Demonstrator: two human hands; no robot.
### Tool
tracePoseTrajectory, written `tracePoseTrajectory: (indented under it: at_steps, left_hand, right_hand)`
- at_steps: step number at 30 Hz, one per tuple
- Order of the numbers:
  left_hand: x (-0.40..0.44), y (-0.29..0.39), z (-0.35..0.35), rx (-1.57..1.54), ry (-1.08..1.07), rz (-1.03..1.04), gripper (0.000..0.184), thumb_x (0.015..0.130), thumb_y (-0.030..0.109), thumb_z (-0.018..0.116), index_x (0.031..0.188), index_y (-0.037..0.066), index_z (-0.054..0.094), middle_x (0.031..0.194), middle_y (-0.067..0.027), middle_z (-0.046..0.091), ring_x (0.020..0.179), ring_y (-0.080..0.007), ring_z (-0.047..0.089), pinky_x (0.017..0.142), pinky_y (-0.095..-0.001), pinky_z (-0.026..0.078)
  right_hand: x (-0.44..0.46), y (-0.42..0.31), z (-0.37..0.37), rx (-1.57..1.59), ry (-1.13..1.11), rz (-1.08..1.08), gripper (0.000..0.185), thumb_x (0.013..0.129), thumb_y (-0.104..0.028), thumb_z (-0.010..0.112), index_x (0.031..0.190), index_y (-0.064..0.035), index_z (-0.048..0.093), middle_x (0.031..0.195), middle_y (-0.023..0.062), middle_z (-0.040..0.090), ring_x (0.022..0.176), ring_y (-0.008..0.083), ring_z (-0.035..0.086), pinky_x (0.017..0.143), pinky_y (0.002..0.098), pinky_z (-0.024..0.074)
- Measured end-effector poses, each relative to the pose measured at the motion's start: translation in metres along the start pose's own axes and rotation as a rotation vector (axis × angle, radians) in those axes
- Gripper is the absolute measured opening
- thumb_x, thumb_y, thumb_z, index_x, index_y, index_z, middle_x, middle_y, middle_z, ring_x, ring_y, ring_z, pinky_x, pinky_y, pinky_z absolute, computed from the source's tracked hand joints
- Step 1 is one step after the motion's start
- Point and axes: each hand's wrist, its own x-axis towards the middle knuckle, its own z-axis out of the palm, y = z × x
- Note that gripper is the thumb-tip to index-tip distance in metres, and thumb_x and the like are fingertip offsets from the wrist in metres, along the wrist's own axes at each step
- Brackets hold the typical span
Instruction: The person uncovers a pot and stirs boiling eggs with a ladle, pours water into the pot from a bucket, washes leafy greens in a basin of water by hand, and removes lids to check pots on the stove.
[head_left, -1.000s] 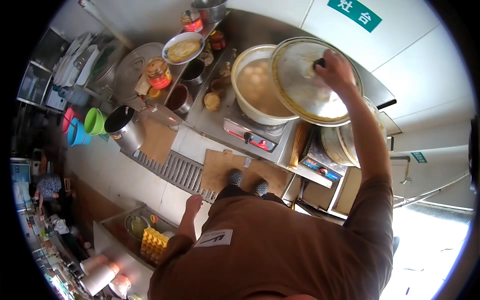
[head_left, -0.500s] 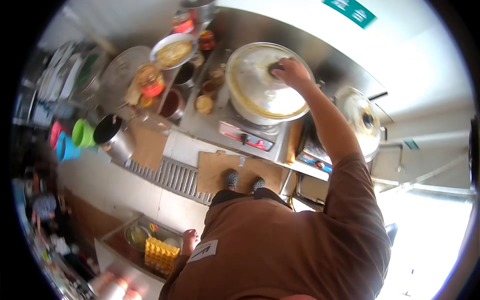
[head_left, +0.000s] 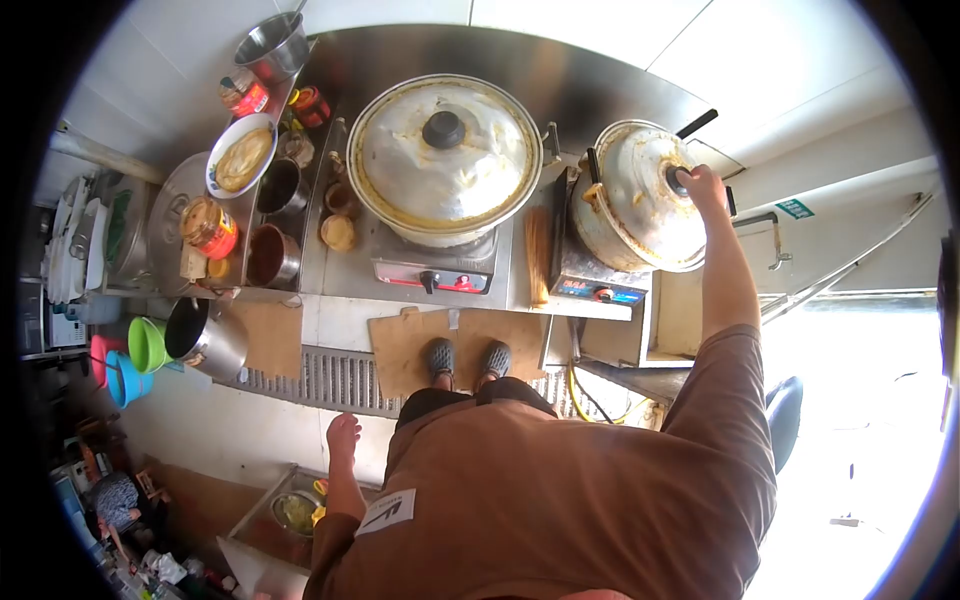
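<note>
At the right end of the counter stands a large pot [head_left: 600, 225] under a domed, stained metal lid [head_left: 640, 190]. My right hand [head_left: 703, 188] is closed around the black knob of that lid, which sits on the pot. My left hand [head_left: 343, 432] hangs low at my side above the floor, fingers loosely bent, with nothing visible in it. To the left, a bigger pot [head_left: 445, 237] stands on a gas stove [head_left: 432, 272], covered by its own domed lid [head_left: 400, 165] with a black knob.
A bundle of thin sticks [head_left: 538, 255] lies between the stoves. Leftward are a bowl of pale paste [head_left: 242, 160], a red-labelled jar [head_left: 210, 228] and metal containers [head_left: 272, 255]. A tall steel pot [head_left: 222, 340] stands near coloured buckets [head_left: 128, 378]. A person [head_left: 115, 500] is far left.
My right hand has left the knob of the bigger pot's lid and moved right onto the knob of the other lid. My view has shifted right.
</note>
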Motion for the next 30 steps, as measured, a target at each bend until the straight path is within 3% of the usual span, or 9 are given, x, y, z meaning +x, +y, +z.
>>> tracePoseTrajectory:
  at_steps: [4, 11, 16, 19, 21, 22, 26, 30]
  left_hand:
    - [-0.011, -0.026, 0.009, 0.076, -0.032, -0.024, 0.022, 0.077, 0.014, 0.054, 0.097, 0.007, 0.060, 0.079, -0.0017, 0.058, 0.067, -0.0138, 0.057, 0.054, -0.0252, 0.044]
    - [-0.033, -0.089, 0.011, 0.099, -0.060, -0.131, 0.019, 0.078, 0.014, 0.055, 0.095, 0.005, 0.059, 0.074, -0.0025, 0.057, 0.061, -0.0128, 0.056, 0.048, -0.0243, 0.043]
    - [-0.042, -0.114, 0.010, 0.060, -0.083, -0.181, 0.015, 0.080, 0.015, 0.056, 0.090, 0.005, 0.058, 0.070, -0.0015, 0.054, 0.057, -0.0109, 0.054, 0.045, -0.0227, 0.041]
    - [-0.036, -0.118, 0.018, 0.005, -0.125, -0.168, 0.012, 0.080, 0.015, 0.055, 0.087, 0.006, 0.057, 0.069, -0.0002, 0.052, 0.056, -0.0098, 0.051, 0.045, -0.0221, 0.040]
    - [-0.042, -0.102, 0.032, 0.049, -0.058, -0.124, 0.010, 0.084, 0.016, 0.050, 0.074, 0.014, 0.053, 0.062, 0.0041, 0.047, 0.053, -0.0071, 0.048, 0.045, -0.0223, 0.036]
    - [-0.032, -0.109, 0.029, 0.000, -0.090, -0.147, 0.012, 0.080, 0.015, 0.055, 0.088, 0.006, 0.057, 0.070, -0.0002, 0.053, 0.058, -0.0099, 0.052, 0.048, -0.0222, 0.041]
    - [-0.028, -0.090, 0.042, 0.052, -0.054, -0.118, 0.022, 0.080, 0.015, 0.054, 0.098, 0.004, 0.059, 0.077, -0.0022, 0.057, 0.064, -0.0127, 0.057, 0.052, -0.0239, 0.044]
    - [-0.023, -0.082, 0.043, 0.035, -0.065, -0.097, 0.022, 0.080, 0.015, 0.054, 0.098, 0.004, 0.058, 0.077, -0.0023, 0.057, 0.064, -0.0131, 0.056, 0.052, -0.0242, 0.044]
  right_hand:
    - [0.001, -0.002, 0.009, -0.004, 0.021, -0.062, 0.044, 0.065, -0.042, 0.065, 0.089, -0.0061, 0.056, 0.092, 0.0149, 0.063, 0.088, 0.0304, 0.060, 0.076, 0.0393, 0.0459]
    - [0.011, 0.001, 0.004, 0.066, 0.018, -0.084, 0.040, 0.064, -0.035, 0.064, 0.091, -0.0064, 0.057, 0.088, 0.0154, 0.063, 0.085, 0.0309, 0.060, 0.076, 0.0387, 0.0460]
    - [0.059, 0.055, -0.014, 0.386, 0.055, -0.056, 0.040, 0.063, -0.032, 0.069, 0.088, -0.0012, 0.062, 0.079, 0.0107, 0.063, 0.073, 0.0218, 0.059, 0.068, 0.0329, 0.0467]
    - [0.070, 0.066, -0.056, 0.541, -0.127, 0.041, 0.037, 0.071, -0.029, 0.070, 0.093, -0.0014, 0.059, 0.082, 0.0063, 0.061, 0.073, 0.0151, 0.056, 0.066, 0.0279, 0.0463]
    - [0.065, 0.065, -0.076, 0.582, -0.109, 0.070, 0.037, 0.072, -0.030, 0.069, 0.095, -0.0025, 0.059, 0.084, 0.0058, 0.061, 0.075, 0.0137, 0.056, 0.068, 0.0271, 0.0462]
    - [0.063, 0.066, -0.082, 0.630, -0.097, 0.098, 0.038, 0.073, -0.031, 0.069, 0.096, -0.0036, 0.058, 0.087, 0.0053, 0.061, 0.078, 0.0123, 0.055, 0.070, 0.0263, 0.0460]
    - [0.060, 0.066, -0.090, 0.710, -0.119, 0.138, 0.039, 0.073, -0.031, 0.069, 0.098, -0.0039, 0.058, 0.091, 0.0052, 0.060, 0.081, 0.0127, 0.055, 0.073, 0.0266, 0.0455]
    - [0.057, 0.063, -0.079, 0.718, -0.072, 0.107, 0.038, 0.073, -0.031, 0.070, 0.097, -0.0036, 0.058, 0.087, 0.0057, 0.061, 0.077, 0.0127, 0.055, 0.070, 0.0266, 0.0458]
